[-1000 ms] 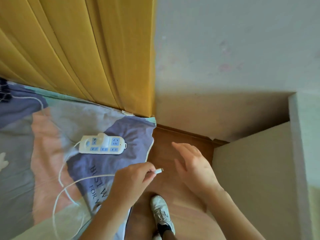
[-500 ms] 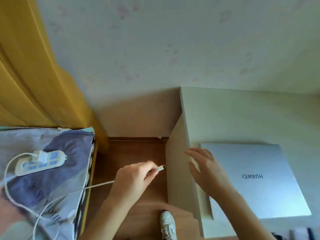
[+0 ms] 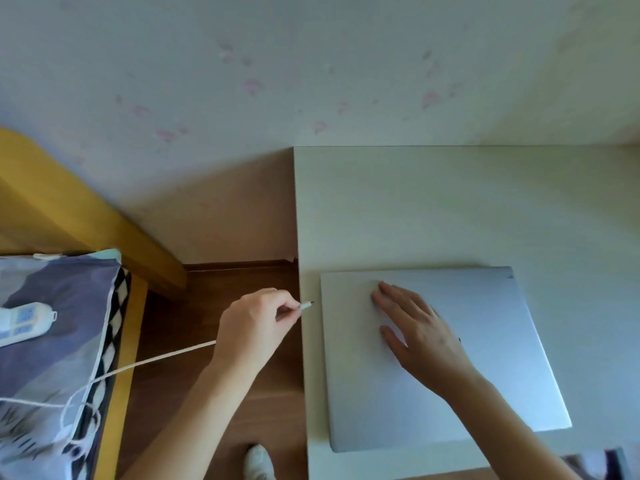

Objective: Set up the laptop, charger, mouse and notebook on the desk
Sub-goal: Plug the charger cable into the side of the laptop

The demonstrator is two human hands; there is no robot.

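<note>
A closed silver laptop (image 3: 485, 344) lies flat on the white desk (image 3: 433, 209), near its left edge. My right hand (image 3: 415, 327) rests palm down on the lid, fingers spread. My left hand (image 3: 256, 323) pinches the plug end of the white charger cable (image 3: 156, 358); the plug tip (image 3: 306, 305) points at the laptop's left side, a short gap away. The cable trails left down to the bed. No mouse or notebook is in view.
A white power strip (image 3: 24, 322) lies on the patterned bedding (image 3: 52, 341) at the left, beside a yellow bed frame (image 3: 124, 358). Brown wooden floor (image 3: 214, 282) separates bed and desk. My white shoe (image 3: 258, 462) shows at the bottom. A pale wall stands behind.
The view has swung right from the bed to the desk. My right hand moved onto the laptop lid, and my left hand carried the cable plug close to the laptop's left edge.
</note>
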